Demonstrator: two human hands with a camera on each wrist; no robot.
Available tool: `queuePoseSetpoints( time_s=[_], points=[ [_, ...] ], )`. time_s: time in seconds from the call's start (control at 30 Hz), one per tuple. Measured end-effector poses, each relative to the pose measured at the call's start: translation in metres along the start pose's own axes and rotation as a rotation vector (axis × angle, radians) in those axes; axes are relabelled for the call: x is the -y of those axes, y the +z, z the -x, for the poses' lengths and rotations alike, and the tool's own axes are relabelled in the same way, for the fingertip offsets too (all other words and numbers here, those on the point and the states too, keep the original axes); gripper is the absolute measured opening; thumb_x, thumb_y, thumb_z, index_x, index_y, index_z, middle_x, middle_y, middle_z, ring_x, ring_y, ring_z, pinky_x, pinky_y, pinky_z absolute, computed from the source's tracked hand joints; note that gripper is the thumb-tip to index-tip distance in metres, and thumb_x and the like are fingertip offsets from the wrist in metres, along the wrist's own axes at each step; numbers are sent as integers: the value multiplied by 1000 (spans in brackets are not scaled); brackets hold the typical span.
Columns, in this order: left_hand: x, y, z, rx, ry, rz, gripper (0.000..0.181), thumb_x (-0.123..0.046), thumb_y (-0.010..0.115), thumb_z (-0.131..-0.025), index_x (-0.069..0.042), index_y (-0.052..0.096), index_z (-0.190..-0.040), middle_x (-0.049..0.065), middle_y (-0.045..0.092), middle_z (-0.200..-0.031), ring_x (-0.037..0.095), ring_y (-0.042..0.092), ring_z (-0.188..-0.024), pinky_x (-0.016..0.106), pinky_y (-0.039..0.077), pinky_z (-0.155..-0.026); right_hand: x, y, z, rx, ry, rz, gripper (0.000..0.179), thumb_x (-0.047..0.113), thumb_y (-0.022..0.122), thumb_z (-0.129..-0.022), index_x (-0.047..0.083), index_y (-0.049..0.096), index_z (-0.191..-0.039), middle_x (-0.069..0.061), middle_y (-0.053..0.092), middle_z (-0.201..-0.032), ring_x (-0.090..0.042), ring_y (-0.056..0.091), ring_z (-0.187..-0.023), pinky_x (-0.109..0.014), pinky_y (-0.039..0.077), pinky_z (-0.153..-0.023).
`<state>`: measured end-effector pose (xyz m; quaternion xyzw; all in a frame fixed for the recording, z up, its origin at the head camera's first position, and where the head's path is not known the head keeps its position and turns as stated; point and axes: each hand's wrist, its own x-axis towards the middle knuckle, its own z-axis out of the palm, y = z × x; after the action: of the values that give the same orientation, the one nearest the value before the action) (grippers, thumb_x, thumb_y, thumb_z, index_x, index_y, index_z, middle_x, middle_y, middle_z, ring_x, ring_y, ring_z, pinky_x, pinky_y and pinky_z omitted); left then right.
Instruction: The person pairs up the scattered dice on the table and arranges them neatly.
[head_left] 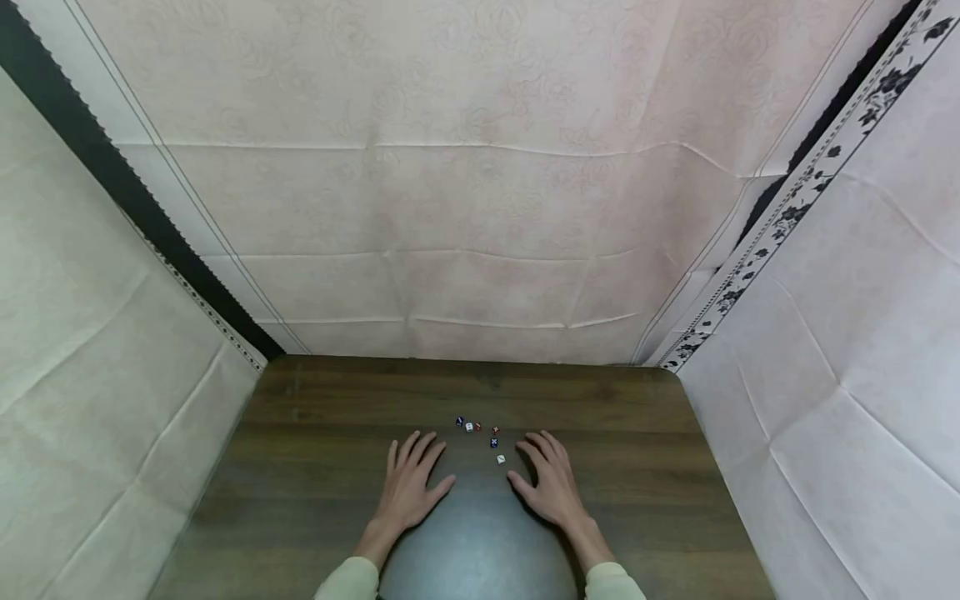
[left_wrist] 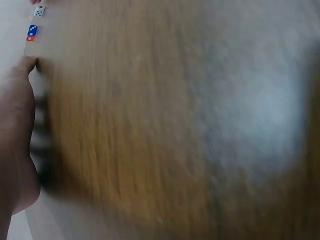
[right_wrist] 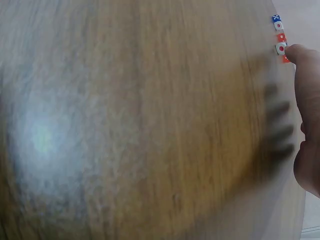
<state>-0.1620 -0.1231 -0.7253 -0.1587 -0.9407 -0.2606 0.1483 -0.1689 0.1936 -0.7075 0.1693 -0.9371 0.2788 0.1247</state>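
Several small dice lie on the wooden table between and just beyond the two hands in the head view. A blue die (head_left: 460, 421), a white die (head_left: 469, 427) and a red die (head_left: 477, 426) form a row on the left. To their right, another red die (head_left: 495, 430) sits behind a second blue die (head_left: 494, 442), with a second white die (head_left: 501, 459) nearer. My left hand (head_left: 408, 483) is spread, fingers straight, left of the dice. My right hand (head_left: 551, 483) is likewise spread on the right, its thumb nearest the closer white die. Neither holds anything.
The brown wooden table (head_left: 315, 467) has rounded far corners. A pale cloth (head_left: 487, 200) hangs behind it, with white cloths (head_left: 97, 400) at the left and, with a dark floral border (head_left: 795, 212), at the right. Bright light reflects off the near tabletop.
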Motion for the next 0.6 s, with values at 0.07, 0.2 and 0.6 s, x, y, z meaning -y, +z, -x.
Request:
queuePoseSetpoints(
  time_s=[0.07,0.2,0.6],
  points=[
    [-2,1,-3,-14,26,-5,61,-43,87,-98,-14,71,-150,17,64,-161,50,51,-155,83,30,-124,2,0,-2,-1,-2,-11,56,36,88,-98,11,73,-146,-16,67,-157,-46,52,-156,-71,41,-126],
    [-9,1,-9,18,16,7,59,-41,86,-100,-14,71,-150,15,65,-160,47,52,-155,80,30,-127,5,1,-5,6,-10,-38,53,34,89,-98,11,75,-143,-15,69,-153,-45,55,-153,-71,42,-125],
    [-22,6,-25,68,-46,38,56,-42,83,-103,-15,71,-151,13,69,-155,43,57,-151,77,34,-128,11,8,-13,8,-19,-69,44,28,89,-98,11,78,-138,-13,72,-148,-41,58,-148,-68,47,-120]
  ],
)
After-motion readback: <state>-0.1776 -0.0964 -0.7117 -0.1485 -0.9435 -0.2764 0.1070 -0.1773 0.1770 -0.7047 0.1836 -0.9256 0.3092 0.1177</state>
